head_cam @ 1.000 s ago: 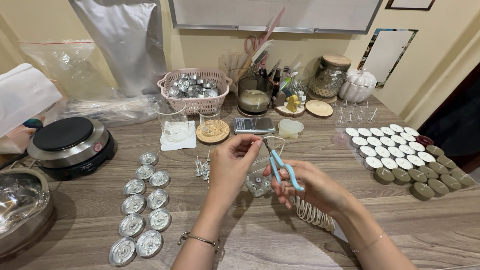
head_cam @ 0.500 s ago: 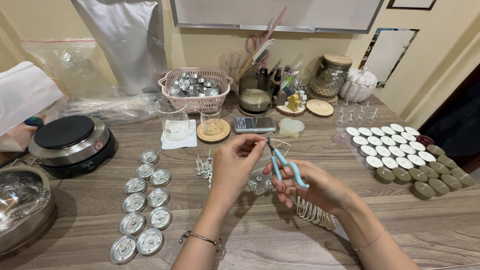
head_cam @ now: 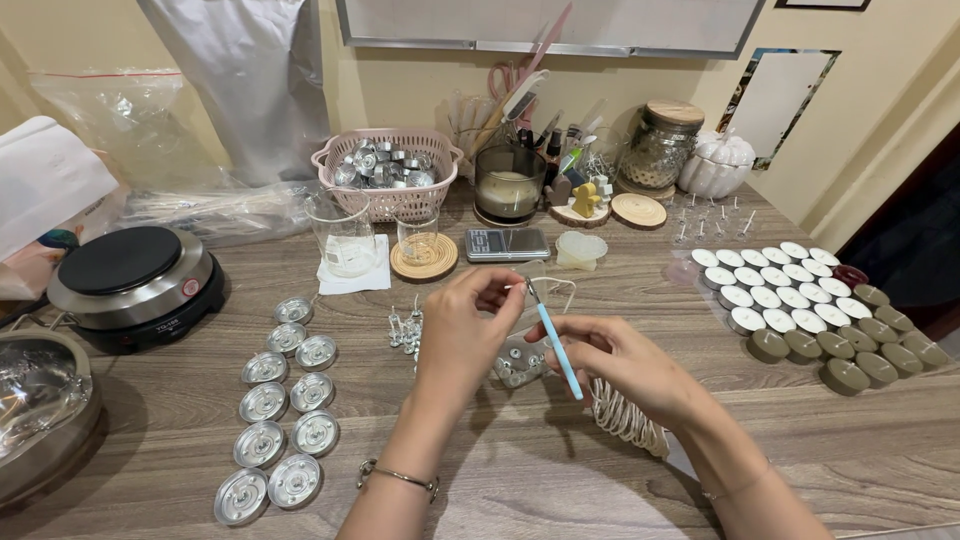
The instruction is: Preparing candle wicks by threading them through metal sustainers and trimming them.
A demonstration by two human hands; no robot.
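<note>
Pinching a thin white wick (head_cam: 545, 283) between thumb and forefinger, the left hand (head_cam: 465, 325) has its grip closed on one end, while the right hand (head_cam: 610, 358) has its grip clamped around blue-handled pliers (head_cam: 557, 345) whose tip meets the wick just right of the left fingertips. Both hands hover above the wooden surface (head_cam: 520, 470), so the wick hangs in the air between them, with a loop of it arching away past the pliers' tip.

Doing this well, by my judgement, means keeping the wick taut and level, with the left pinch close to the pliers' nose so the thin strand cannot twist away, and squeezing the handles steadily.

Directly beneath the grips lies a small clear bag of metal tabs (head_cam: 520, 362), and just below the right wrist a bundle of white wicks (head_cam: 625, 415). Left of the left forearm sit rows of empty foil cups (head_cam: 280, 400); well to the right stand filled tea lights (head_cam: 800, 285).

Compared with half a second ago, the pliers' handles look drawn closer together, and the hands have stayed in much the same place over the bag.
</note>
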